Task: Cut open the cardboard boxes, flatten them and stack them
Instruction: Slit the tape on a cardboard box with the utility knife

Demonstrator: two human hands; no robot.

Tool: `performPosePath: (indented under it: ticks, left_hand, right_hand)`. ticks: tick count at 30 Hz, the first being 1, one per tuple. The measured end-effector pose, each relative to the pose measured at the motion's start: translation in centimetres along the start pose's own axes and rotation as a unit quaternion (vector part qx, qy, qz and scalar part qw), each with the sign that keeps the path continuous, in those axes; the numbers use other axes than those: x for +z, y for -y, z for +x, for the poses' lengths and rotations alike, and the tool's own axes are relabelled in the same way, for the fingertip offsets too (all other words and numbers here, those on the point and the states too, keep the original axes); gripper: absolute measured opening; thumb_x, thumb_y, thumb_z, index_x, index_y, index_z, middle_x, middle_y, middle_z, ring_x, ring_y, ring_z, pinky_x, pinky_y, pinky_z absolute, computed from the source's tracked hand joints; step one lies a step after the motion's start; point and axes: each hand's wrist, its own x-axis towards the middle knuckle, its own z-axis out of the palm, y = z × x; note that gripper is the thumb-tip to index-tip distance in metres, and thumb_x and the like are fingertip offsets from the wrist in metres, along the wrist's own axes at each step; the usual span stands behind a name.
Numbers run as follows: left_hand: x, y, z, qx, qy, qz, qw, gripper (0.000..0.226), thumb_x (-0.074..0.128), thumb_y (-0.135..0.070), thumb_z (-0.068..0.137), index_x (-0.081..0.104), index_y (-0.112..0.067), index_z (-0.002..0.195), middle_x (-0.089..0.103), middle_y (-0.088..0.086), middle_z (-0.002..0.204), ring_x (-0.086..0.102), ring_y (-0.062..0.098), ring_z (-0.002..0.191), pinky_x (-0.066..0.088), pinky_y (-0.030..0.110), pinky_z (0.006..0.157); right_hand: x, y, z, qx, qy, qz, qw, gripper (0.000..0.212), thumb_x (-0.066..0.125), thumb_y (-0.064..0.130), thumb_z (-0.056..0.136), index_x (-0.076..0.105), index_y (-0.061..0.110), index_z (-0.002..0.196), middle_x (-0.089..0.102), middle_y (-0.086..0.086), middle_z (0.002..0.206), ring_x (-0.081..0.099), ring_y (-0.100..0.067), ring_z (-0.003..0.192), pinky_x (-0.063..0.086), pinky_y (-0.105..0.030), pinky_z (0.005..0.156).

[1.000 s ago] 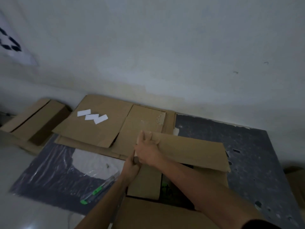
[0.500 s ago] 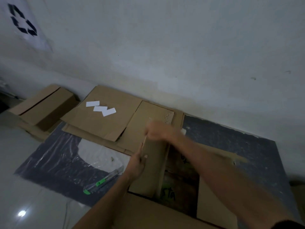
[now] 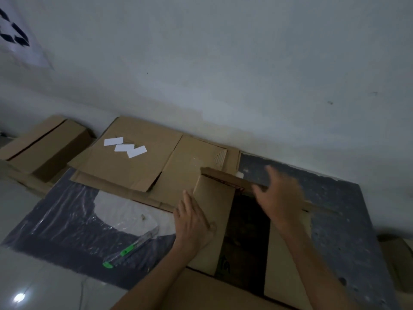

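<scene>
Right below the camera, the open cardboard box [image 3: 287,253] is sitting on a dark mat [image 3: 339,220], its top flaps parted. I am watching the left hand [image 3: 192,222] resting with straight fingers on the left flap [image 3: 214,198], while the right hand [image 3: 279,198] is hovering over the dark opening, fingers spread, holding nothing. Left of the box, a green-trimmed utility knife [image 3: 131,248] is lying on clear plastic. Farther back, flattened cardboard [image 3: 138,173] is lying by the wall, carrying three white slips [image 3: 125,147], with a closed box [image 3: 47,148] sitting at far left.

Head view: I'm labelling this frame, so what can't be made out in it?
Inside of the open box: too dark to see contents.
Right hand: motion-blurred; contact with the far flap unclear.
Cutter: blade too small to tell if extended.
Wall sign: cut off by the left edge.
</scene>
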Motion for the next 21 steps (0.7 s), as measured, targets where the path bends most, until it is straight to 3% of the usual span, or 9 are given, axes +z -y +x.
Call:
performPosePath:
  ticks: [2, 4, 8, 9, 11, 12, 14, 16, 21]
  left_hand:
    - [0.3, -1.0, -0.4, -0.009, 0.046, 0.013, 0.999, 0.129, 0.041, -0.085, 0.071, -0.010, 0.003, 0.149, -0.011, 0.022, 0.157, 0.010, 0.040, 0.143, 0.017, 0.052, 0.113]
    - [1.0, -1.7, -0.6, -0.024, 0.071, 0.040, 0.996, 0.139, 0.040, -0.091, 0.064, -0.019, 0.003, 0.147, -0.019, 0.024, 0.156, -0.004, 0.042, 0.145, 0.007, 0.061, 0.113]
    - [1.9, -2.9, -0.8, -0.050, 0.062, 0.088, 0.993, 0.130, 0.040, -0.084, 0.069, -0.017, 0.003, 0.147, -0.017, 0.028, 0.154, -0.012, 0.045, 0.144, -0.001, 0.068, 0.110]
    - [1.7, -3.5, -1.0, -0.064, 0.056, 0.090, 0.992, 0.127, 0.041, -0.082, 0.071, -0.016, 0.001, 0.148, -0.015, 0.028, 0.155, -0.010, 0.046, 0.144, 0.001, 0.067, 0.111]
    - [1.1, -4.9, -1.2, -0.098, 0.056, 0.068, 0.991, 0.123, 0.050, -0.075, 0.074, -0.015, -0.002, 0.149, -0.010, 0.027, 0.156, -0.004, 0.046, 0.144, 0.008, 0.064, 0.112]
    - [0.7, -5.5, -1.2, -0.104, 0.062, 0.052, 0.991, 0.116, 0.053, -0.067, 0.080, -0.013, -0.003, 0.150, -0.008, 0.026, 0.156, -0.002, 0.046, 0.144, 0.013, 0.063, 0.113]
    - [-0.2, -6.4, -1.4, -0.093, 0.081, 0.050, 0.991, 0.100, 0.048, -0.056, 0.090, -0.012, -0.002, 0.149, -0.007, 0.026, 0.157, -0.001, 0.046, 0.144, 0.022, 0.061, 0.111]
    - [-1.1, -6.7, -1.7, -0.060, 0.100, 0.049, 0.992, 0.089, 0.039, -0.049, 0.096, -0.011, 0.002, 0.149, -0.006, 0.026, 0.156, 0.002, 0.046, 0.144, 0.028, 0.060, 0.109]
    - [-4.5, -7.1, -2.6, 0.041, 0.079, 0.040, 0.995, 0.061, 0.033, -0.019, 0.100, 0.003, 0.001, 0.150, 0.013, 0.022, 0.157, 0.026, 0.039, 0.140, 0.040, 0.045, 0.106]
  right_hand:
    - [-1.0, -3.7, -0.6, 0.139, -0.069, -0.005, 0.988, 0.071, 0.081, 0.034, 0.074, 0.049, 0.007, 0.132, 0.053, -0.024, 0.127, 0.048, -0.041, 0.114, 0.038, -0.050, 0.097]
    - [-1.1, -6.6, -2.0, 0.261, -0.144, 0.027, 0.954, 0.060, 0.082, 0.027, 0.072, 0.052, 0.004, 0.118, 0.047, -0.028, 0.122, 0.043, -0.044, 0.112, 0.035, -0.051, 0.093]
    - [1.3, -10.0, -5.8, 0.299, -0.199, 0.085, 0.929, 0.020, 0.062, 0.022, 0.083, 0.058, 0.003, 0.081, 0.060, -0.027, 0.087, 0.053, -0.043, 0.088, 0.037, -0.047, 0.078]
    - [2.0, -10.4, -6.4, 0.312, -0.166, 0.113, 0.928, 0.030, 0.056, 0.031, 0.086, 0.060, 0.001, 0.084, 0.062, -0.028, 0.089, 0.055, -0.044, 0.088, 0.039, -0.047, 0.077]
    - [3.5, -10.7, -7.2, 0.351, -0.022, 0.131, 0.927, 0.084, 0.036, 0.072, 0.079, 0.055, 0.001, 0.120, 0.056, -0.029, 0.121, 0.051, -0.047, 0.111, 0.043, -0.053, 0.091]
    - [4.1, -10.6, -7.5, 0.383, 0.062, 0.133, 0.912, 0.110, 0.032, 0.089, 0.067, 0.038, 0.008, 0.141, 0.041, -0.026, 0.141, 0.041, -0.045, 0.127, 0.037, -0.057, 0.101]
    - [4.7, -9.8, -8.1, 0.415, 0.198, 0.157, 0.874, 0.138, 0.044, 0.099, 0.048, 0.000, 0.021, 0.153, 0.007, -0.017, 0.159, 0.014, -0.043, 0.143, 0.020, -0.064, 0.111]
    - [4.8, -8.5, -8.6, 0.405, 0.241, 0.161, 0.867, 0.148, 0.056, 0.095, 0.044, -0.014, 0.021, 0.151, -0.009, -0.016, 0.159, 0.004, -0.043, 0.144, 0.011, -0.070, 0.110]
    - [3.7, -8.2, -8.8, 0.375, 0.213, 0.114, 0.895, 0.136, 0.065, 0.082, 0.057, -0.008, 0.015, 0.151, 0.006, -0.020, 0.152, 0.018, -0.041, 0.138, 0.028, -0.063, 0.107]
